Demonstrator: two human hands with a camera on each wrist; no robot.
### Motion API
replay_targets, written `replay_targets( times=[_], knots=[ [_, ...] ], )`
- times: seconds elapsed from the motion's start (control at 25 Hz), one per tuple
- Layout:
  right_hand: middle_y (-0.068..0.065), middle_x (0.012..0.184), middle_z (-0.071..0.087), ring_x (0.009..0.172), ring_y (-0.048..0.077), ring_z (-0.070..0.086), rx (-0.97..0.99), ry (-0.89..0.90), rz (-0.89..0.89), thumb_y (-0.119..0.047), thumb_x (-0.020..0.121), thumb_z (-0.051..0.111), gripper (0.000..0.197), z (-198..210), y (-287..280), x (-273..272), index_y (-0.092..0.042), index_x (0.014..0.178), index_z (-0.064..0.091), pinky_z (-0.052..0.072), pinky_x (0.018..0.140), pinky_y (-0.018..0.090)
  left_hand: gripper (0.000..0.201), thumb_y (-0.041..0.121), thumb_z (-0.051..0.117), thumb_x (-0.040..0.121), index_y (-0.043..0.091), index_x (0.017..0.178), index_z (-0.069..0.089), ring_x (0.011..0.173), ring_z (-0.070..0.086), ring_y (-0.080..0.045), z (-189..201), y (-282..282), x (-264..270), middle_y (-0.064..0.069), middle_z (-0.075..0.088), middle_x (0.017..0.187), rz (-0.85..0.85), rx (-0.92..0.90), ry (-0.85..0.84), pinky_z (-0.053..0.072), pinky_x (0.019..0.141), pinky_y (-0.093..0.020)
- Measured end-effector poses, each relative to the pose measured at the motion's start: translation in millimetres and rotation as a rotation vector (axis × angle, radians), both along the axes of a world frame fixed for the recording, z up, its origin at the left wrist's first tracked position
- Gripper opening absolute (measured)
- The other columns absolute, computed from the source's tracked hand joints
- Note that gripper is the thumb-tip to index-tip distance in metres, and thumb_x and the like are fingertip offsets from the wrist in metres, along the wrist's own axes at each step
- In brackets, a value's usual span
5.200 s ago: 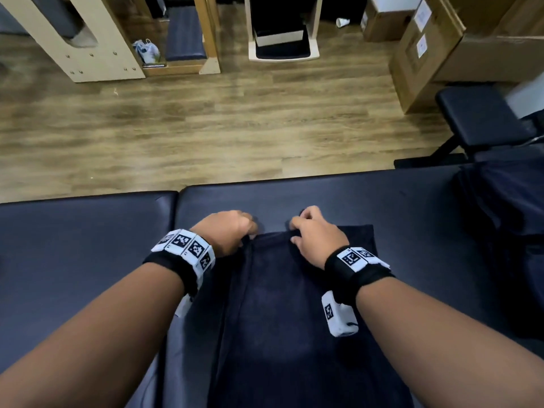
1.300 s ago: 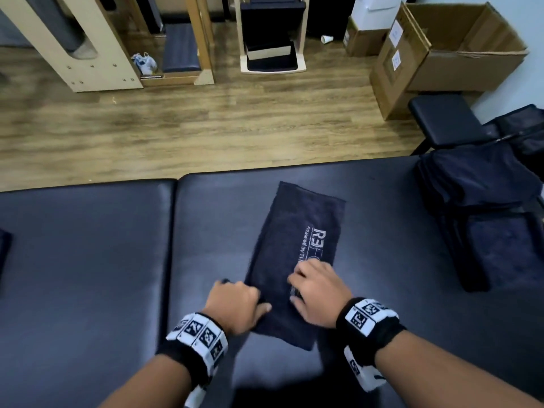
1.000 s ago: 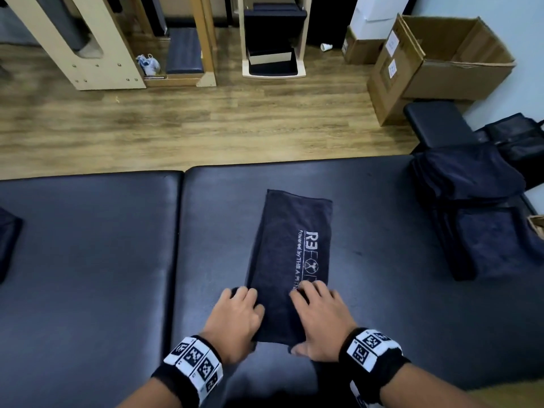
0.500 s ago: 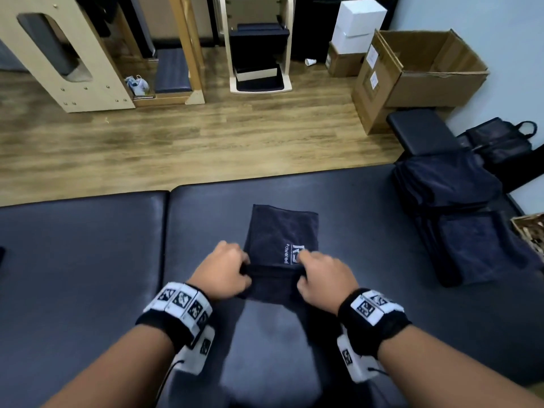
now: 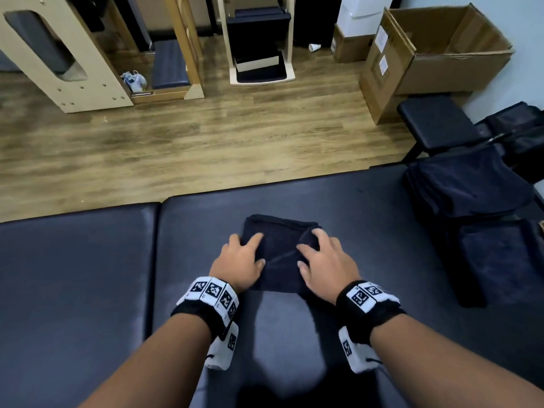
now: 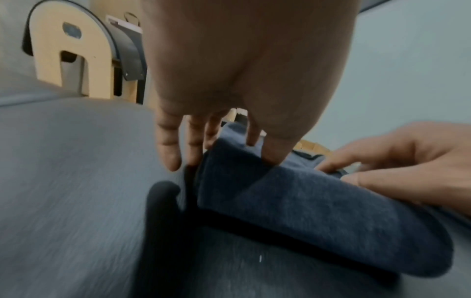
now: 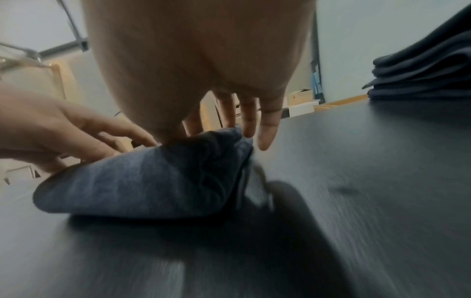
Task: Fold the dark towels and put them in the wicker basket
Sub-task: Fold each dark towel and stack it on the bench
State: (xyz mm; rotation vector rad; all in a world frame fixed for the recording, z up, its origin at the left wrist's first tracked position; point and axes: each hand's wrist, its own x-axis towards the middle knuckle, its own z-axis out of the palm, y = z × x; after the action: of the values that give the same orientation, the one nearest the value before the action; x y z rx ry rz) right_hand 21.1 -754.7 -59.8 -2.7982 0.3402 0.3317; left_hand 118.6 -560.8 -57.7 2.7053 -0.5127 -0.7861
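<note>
Towel: a small dark navy terry towel point(image 5: 278, 251), folded into a thick square, lies on the black padded vinyl table point(image 5: 368, 231), near the middle of its right-hand cushion.
Left hand point(image 5: 238, 262): flat on the towel's left side – fingers point(image 6: 168, 149) straight and spread, pressing down, the outer ones hanging past the towel's edge.
Right hand point(image 5: 323, 263): flat on the towel's right side, fingers point(image 7: 265, 131) extended and loose, grasping nothing.
Stack: more dark folded towels point(image 5: 471, 195) piled well to the right of the towel, at the table's end.
Beyond the towel: wood-plank floor point(image 5: 191, 142) – an open brown cardboard box point(image 5: 435, 54) stands on it.
</note>
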Motion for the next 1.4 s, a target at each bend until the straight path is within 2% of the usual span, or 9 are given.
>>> replay_targets(
  times=[0.24,0.36,0.56,0.64,0.76,0.88,1.08,1.2,1.4],
  knots=[
    [0.013,0.137,0.048,0.124,0.037,0.051,0.318,0.145,-0.328,-0.036,0.092,0.060,0.081,-10.4,5.6,-1.6,-0.030,0.156,0.011,0.046,0.102,0.044,0.088,0.037,0.062,0.091,0.030,0.156,0.003,0.125,0.048,-0.036,-9.5,1.9,-9.7,-0.015,0.037,0.138,0.162,-0.107,0.146,0.039,0.108,-0.042],
    [0.009,0.122,0.063,0.112,0.032,0.062,0.416,0.205,-0.439,-0.028,0.079,0.073,0.078,-6.4,13.7,-14.8,-0.022,0.142,0.028,0.050,0.089,0.034,0.105,0.030,0.073,0.080,0.024,0.154,-0.001,0.122,0.054,-0.035,-11.5,11.3,-31.0,-0.017,0.052,0.133,0.292,-0.175,0.189,0.044,0.099,-0.036],
    [-0.001,0.099,0.072,0.092,0.020,0.069,0.536,0.347,-0.646,-0.024,0.055,0.074,0.049,-10.9,14.5,-82.3,-0.021,0.103,0.062,0.059,0.086,0.036,0.065,0.055,0.075,0.059,0.014,0.106,0.061,0.106,0.065,-0.028,-28.0,29.6,-91.4,-0.005,0.071,0.105,0.391,-0.170,0.340,0.054,0.089,-0.036],
    [-0.005,0.086,0.076,0.082,0.017,0.072,0.571,0.308,-0.706,-0.025,0.057,0.071,0.033,-9.0,12.9,-110.6,-0.020,0.090,0.071,0.061,0.083,0.036,0.062,0.057,0.076,0.047,0.013,0.089,0.069,0.088,0.071,-0.024,-36.8,30.3,-117.1,-0.001,0.075,0.086,0.433,-0.247,0.429,0.059,0.075,-0.039],
    [-0.007,0.081,0.075,0.079,0.012,0.071,0.556,0.241,-0.687,-0.021,0.072,0.070,0.008,1.4,8.4,-142.0,-0.023,0.079,0.069,0.059,0.079,0.031,0.037,0.037,0.086,0.059,0.011,0.078,0.067,0.068,0.068,-0.023,-31.3,24.1,-149.9,-0.001,0.071,0.072,0.486,-0.362,0.486,0.051,0.057,-0.030],
    [-0.008,0.083,0.073,0.078,0.008,0.069,0.572,0.242,-0.656,-0.013,0.076,0.068,0.012,9.6,-8.4,-166.8,-0.023,0.082,0.065,0.056,0.072,0.024,0.035,0.038,0.082,0.059,0.011,0.072,0.064,0.057,0.061,-0.021,-25.1,9.7,-170.2,0.001,0.066,0.062,0.436,-0.365,0.486,0.048,0.053,-0.031],
    [-0.006,0.089,0.074,0.087,0.012,0.070,0.632,0.206,-0.612,-0.021,0.071,0.067,0.024,9.3,-73.2,-193.5,-0.023,0.095,0.065,0.058,0.087,0.035,0.030,0.031,0.081,0.062,0.011,0.081,0.072,0.075,0.073,-0.014,-4.5,-54.8,-185.9,0.004,0.076,0.075,0.404,-0.456,0.472,0.060,0.077,-0.041],
    [-0.006,0.097,0.074,0.099,0.018,0.068,0.546,0.050,-0.509,-0.019,0.084,0.063,0.018,18.7,-143.8,-196.9,-0.023,0.101,0.069,0.052,0.089,0.027,0.012,0.005,0.077,0.078,0.005,0.088,0.072,0.085,0.074,-0.022,25.0,-129.9,-192.6,-0.004,0.078,0.083,0.461,-0.636,0.468,0.060,0.081,-0.044],
    [0.008,0.119,0.071,0.112,0.028,0.063,0.416,-0.314,-0.410,-0.015,0.093,0.062,0.033,62.8,-275.5,-203.6,-0.018,0.125,0.068,0.046,0.096,0.031,0.029,0.007,0.077,0.081,-0.010,0.098,0.061,0.086,0.072,-0.028,64.9,-264.3,-194.0,-0.020,0.075,0.094,0.603,-0.860,0.411,0.058,0.082,-0.045]
  ],
)
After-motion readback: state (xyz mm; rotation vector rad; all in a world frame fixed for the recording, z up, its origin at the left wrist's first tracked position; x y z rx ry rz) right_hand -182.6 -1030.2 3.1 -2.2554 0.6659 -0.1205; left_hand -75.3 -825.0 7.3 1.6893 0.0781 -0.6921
